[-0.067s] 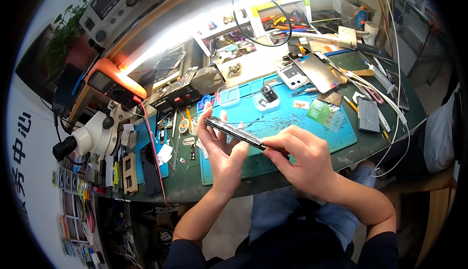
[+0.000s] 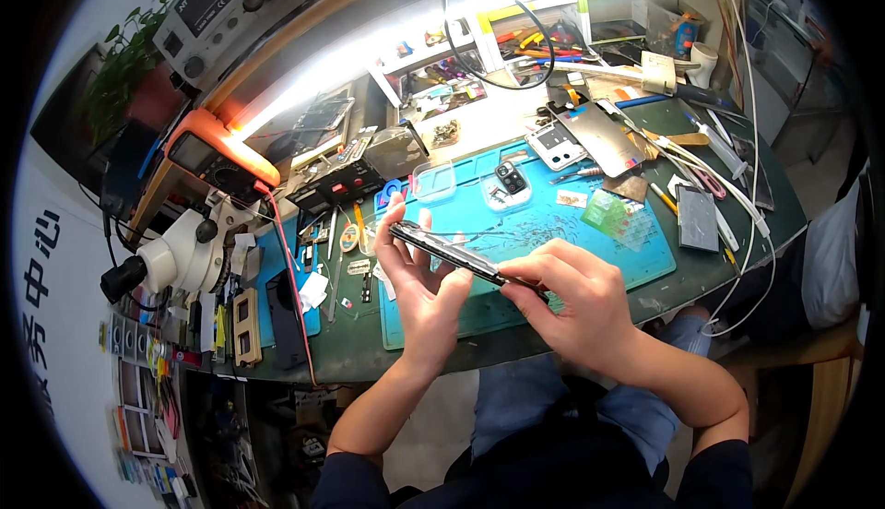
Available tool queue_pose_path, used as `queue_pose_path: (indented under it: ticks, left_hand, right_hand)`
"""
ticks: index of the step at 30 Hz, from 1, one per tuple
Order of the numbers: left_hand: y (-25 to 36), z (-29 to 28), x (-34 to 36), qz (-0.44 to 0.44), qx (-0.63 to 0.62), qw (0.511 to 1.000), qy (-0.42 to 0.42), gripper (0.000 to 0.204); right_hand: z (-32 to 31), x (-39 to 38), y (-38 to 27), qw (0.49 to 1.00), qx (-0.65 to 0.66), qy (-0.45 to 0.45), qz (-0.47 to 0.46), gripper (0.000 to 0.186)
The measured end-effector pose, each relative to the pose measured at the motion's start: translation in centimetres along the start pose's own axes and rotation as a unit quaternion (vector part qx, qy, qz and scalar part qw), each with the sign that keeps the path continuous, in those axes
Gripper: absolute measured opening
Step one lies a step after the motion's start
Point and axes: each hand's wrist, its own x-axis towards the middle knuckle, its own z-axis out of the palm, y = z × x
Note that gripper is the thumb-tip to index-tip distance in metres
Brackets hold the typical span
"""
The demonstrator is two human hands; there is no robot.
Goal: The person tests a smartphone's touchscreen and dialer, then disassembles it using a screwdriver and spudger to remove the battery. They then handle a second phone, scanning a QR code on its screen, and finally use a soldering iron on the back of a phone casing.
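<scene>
A thin dark smartphone [image 2: 447,249] is held up above the blue work mat [image 2: 433,311], seen nearly edge-on and slanting down to the right. My left hand [image 2: 419,301] is closed around its left part, thumb on the near side and fingers behind. At the right end, the thumb and fingers of my right hand [image 2: 581,297] pinch the phone. Its broad faces are mostly turned out of sight. Beyond it on the mat sits a clear plastic box [image 2: 518,202] with a camera module [image 2: 509,177] on it.
An orange multimeter [image 2: 214,154] and a white microscope [image 2: 175,255] stand at the left. A clear tray [image 2: 433,180], a silver phone back plate [image 2: 601,137] and a green translucent sheet [image 2: 613,218] lie further back. White cables [image 2: 756,140] hang down at the right.
</scene>
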Motion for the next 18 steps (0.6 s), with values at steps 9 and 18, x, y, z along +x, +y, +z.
queue_pose_path:
  ticks: [9, 18]
  left_hand:
    - [0.1, 0.3, 0.8, 0.004, -0.004, 1.000, -0.007, 0.082]
    - [0.4, -0.2, 1.3, -0.015, 0.009, 0.999, -0.041, 0.089]
  right_hand:
    - [-2.7, -0.6, 4.2, 0.980, -0.178, -0.001, 0.093, 0.022]
    - [-1.8, 0.2, 2.8, 0.957, 0.099, -0.234, 0.138, 0.066]
